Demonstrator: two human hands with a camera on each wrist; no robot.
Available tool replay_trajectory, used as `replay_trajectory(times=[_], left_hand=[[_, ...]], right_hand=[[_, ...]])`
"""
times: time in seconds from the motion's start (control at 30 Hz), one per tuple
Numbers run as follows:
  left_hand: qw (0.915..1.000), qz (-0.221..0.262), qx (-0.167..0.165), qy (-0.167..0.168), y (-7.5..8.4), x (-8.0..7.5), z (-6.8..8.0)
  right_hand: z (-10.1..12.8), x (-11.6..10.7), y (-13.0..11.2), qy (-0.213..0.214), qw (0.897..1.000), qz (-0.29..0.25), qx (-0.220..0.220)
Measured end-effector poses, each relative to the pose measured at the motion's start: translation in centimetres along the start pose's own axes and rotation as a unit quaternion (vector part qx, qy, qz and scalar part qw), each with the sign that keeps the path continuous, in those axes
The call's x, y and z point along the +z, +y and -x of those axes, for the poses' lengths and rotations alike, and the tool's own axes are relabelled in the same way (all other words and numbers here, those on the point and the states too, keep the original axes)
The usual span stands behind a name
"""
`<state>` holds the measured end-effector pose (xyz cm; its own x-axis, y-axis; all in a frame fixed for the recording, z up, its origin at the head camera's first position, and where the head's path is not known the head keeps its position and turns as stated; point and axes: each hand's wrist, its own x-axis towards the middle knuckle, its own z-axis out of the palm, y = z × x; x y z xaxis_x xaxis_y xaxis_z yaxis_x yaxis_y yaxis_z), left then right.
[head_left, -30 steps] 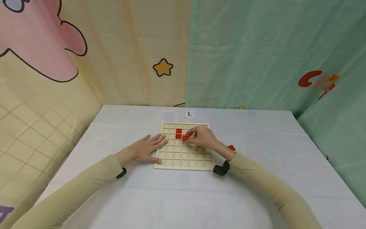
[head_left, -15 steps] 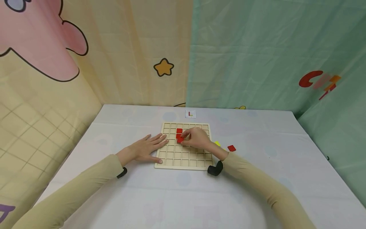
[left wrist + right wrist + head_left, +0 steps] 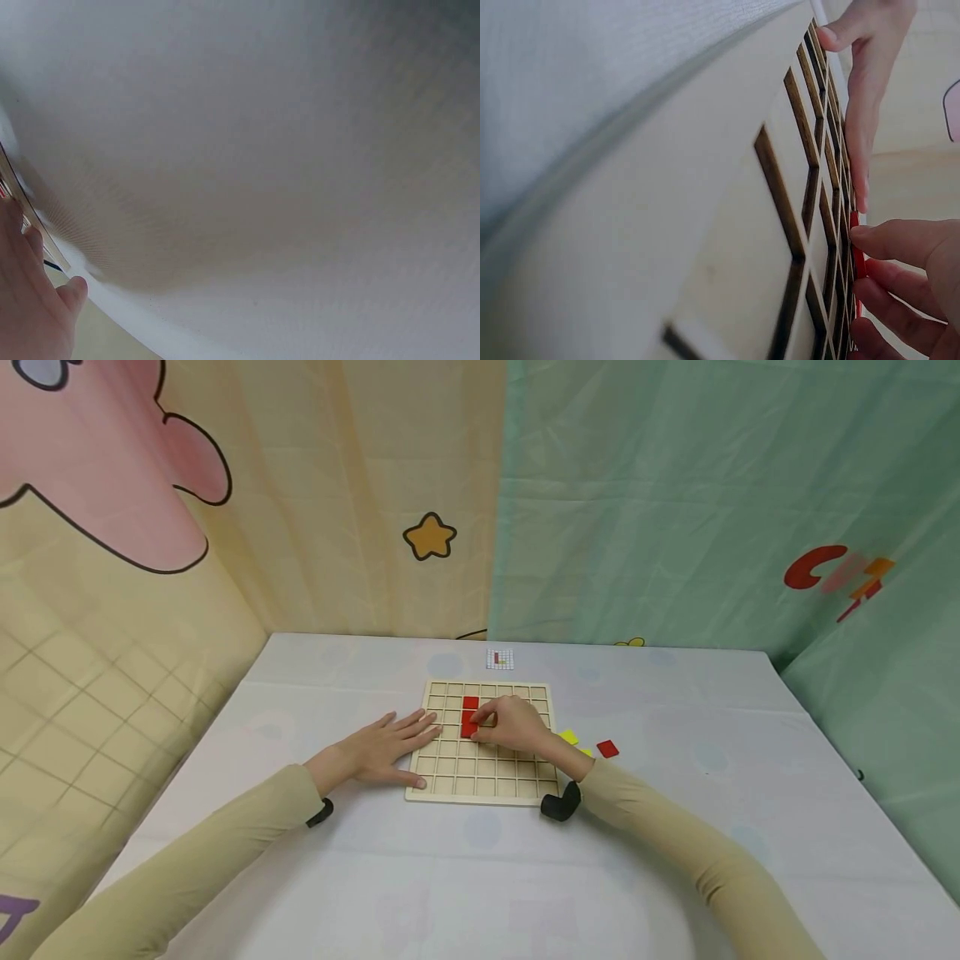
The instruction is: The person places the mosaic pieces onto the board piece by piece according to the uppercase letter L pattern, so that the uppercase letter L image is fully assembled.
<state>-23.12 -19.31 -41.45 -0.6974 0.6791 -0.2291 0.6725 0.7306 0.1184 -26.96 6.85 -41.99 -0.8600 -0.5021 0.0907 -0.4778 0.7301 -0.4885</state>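
Observation:
A wooden grid board lies on the white-covered table. My left hand rests on its left edge, fingers spread and straight. Over the board's middle, my right hand pinches a red square tile between thumb and fingers. That tile sits at the lower end of a short column of red tiles. From the right wrist view, the pinched red tile stands slightly above the grid, with the thumb and fingertips on its edges. The left wrist view shows only part of my left hand at the board's edge.
Yellow tiles and a loose red tile lie right of the board, partly behind the right forearm. A small printed grid card lies beyond the board. Patterned curtains stand behind the table.
My right hand has moved left and slightly down with the red tile, bringing it below the other red tiles. The yellow tiles have come into sight. My left hand has stayed in place.

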Motion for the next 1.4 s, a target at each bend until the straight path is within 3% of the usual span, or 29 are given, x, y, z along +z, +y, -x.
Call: replay_trajectory(times=[0.43, 0.93, 1.4], left_hand=[[0.9999, -0.004, -0.009, -0.014, 0.2, -0.1, -0.1], [0.9997, -0.007, -0.012, -0.019, 0.2, -0.3, -0.2], [0.9998, -0.011, -0.008, -0.012, 0.4, -0.2, 0.0]], right_hand=[[0.3, -0.2, -0.3, -0.018, 1.000, -0.009, 0.006], [0.6, -0.5, 0.0, -0.018, 0.999, -0.018, -0.030], [1.9, -3.0, 1.6, 0.028, 0.998, -0.040, -0.050]])
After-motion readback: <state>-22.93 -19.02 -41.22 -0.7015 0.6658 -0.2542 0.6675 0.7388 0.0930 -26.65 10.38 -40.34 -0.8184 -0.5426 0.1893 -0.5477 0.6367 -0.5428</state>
